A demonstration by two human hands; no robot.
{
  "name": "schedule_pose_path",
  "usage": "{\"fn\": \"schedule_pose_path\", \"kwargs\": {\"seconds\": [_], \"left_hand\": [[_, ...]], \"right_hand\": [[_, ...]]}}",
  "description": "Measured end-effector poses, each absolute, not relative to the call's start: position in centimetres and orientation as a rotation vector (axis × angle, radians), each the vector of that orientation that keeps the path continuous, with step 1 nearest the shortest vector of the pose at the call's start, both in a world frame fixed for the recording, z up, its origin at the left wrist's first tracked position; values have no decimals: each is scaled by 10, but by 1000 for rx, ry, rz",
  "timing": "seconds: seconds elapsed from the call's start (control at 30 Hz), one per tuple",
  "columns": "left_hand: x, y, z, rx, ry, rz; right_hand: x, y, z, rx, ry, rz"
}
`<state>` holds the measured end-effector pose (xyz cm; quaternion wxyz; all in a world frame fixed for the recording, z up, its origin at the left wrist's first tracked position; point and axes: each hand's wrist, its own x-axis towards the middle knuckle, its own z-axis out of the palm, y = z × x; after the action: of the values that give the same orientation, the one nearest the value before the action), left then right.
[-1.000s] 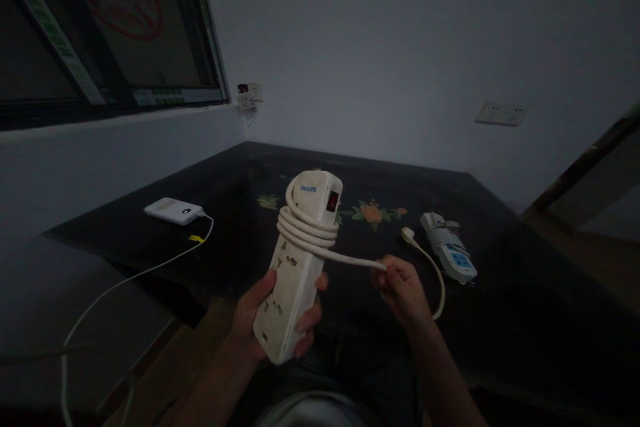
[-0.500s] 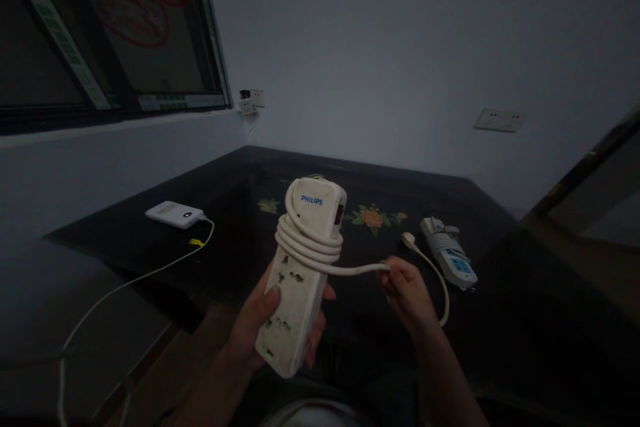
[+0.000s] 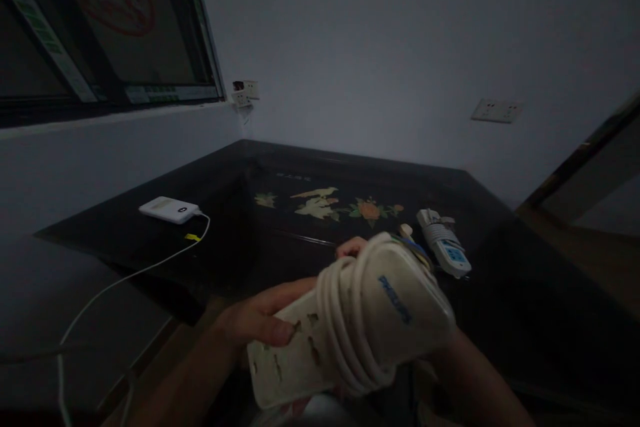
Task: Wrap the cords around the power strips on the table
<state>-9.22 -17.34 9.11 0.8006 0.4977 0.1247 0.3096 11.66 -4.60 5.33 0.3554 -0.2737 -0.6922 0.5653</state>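
Observation:
A white PHILIPS power strip point(image 3: 295, 360) is tilted to the right close in front of me. My left hand point(image 3: 263, 320) grips its socket end, thumb across the front face. The strip's thick white cord point(image 3: 345, 333) lies in several loops around its upper half. Behind the strip is my right hand point(image 3: 351, 247); only curled fingers show above the cord loops, and the cord end it held a moment earlier is hidden there. Bluish and yellowish strands point(image 3: 415, 248) show at the strip's top end. The cord's plug point(image 3: 406, 231) rests on the table, partly visible.
On the dark table point(image 3: 240, 247) with a flower-and-bird picture, a second power strip point(image 3: 445, 243) with its grey cord wrapped lies at right. A white power bank point(image 3: 169, 209) with a cable lies at left. Wall sockets point(image 3: 497, 111) are on the back wall.
The power strip has turned from nearly upright to leaning right and come lower and nearer. My right hand has moved from the right side to behind the strip, taking the cord around it.

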Motion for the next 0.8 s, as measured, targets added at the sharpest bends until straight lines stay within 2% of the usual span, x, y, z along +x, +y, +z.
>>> {"fn": "schedule_pose_path", "kwargs": {"seconds": [0.13, 0.33, 0.57, 0.8], "left_hand": [[-103, -169, 107, 1445, 586, 479], [-106, -166, 117, 2040, 1056, 476], [-109, -147, 105, 2123, 1431, 555], [-117, -131, 99, 2175, 1766, 484]], "right_hand": [[101, -11, 79, -616, -2244, 1648], [85, 22, 123, -576, -2307, 1408], [71, 1, 180, -639, -2405, 1012], [71, -36, 188, -670, -2470, 593]]}}
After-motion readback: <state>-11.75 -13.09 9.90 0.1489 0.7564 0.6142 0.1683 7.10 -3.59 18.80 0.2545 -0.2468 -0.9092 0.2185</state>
